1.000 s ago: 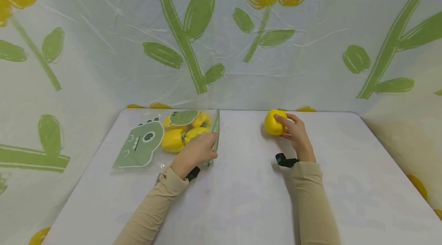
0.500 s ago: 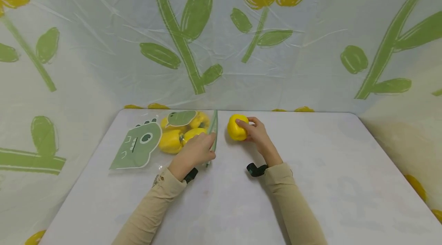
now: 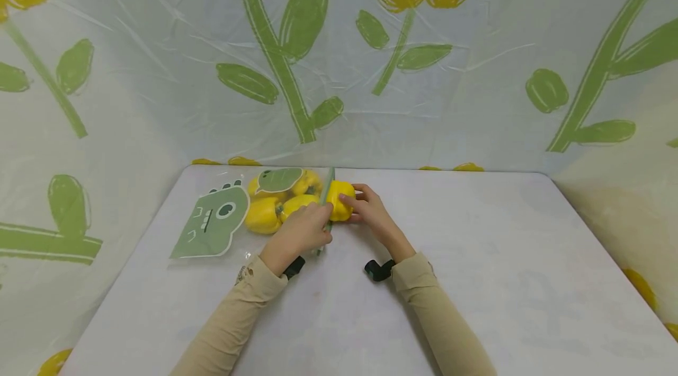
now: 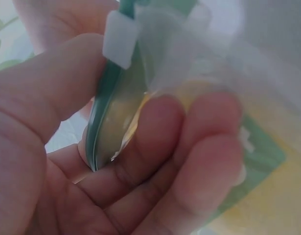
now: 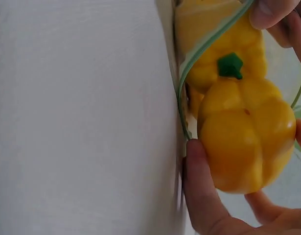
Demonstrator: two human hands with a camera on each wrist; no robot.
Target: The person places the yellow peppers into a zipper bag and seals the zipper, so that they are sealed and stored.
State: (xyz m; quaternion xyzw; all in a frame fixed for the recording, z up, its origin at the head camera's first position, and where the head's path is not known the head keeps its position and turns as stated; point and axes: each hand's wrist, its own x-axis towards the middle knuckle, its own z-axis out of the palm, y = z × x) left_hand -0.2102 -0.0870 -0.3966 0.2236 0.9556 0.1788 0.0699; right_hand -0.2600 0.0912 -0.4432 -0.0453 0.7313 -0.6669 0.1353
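A clear zip bag point(image 3: 209, 226) with a green cartoon print lies on the left of the table, several yellow bell peppers point(image 3: 263, 215) inside it. My left hand point(image 3: 302, 232) grips the bag's edge near its mouth; in the left wrist view its fingers curl by the green zip strip point(image 4: 102, 112), close to a white slider point(image 4: 120, 39). Another yellow bell pepper point(image 5: 248, 142) is held between the fingers and thumb of my right hand point(image 3: 378, 220), right at the bag's parted mouth. In the right wrist view it abuts a bagged pepper with a green stem point(image 5: 230, 65).
The white table point(image 3: 477, 282) extends to the right and toward the front. Behind it and at both sides hangs a cloth point(image 3: 450, 111) printed with flowers. Small black wrist cameras point(image 3: 378, 270) sit by both cuffs.
My right hand has carried the pepper leftward across the table to the bag's mouth. The left hand keeps its hold on the bag's edge, nearly still.
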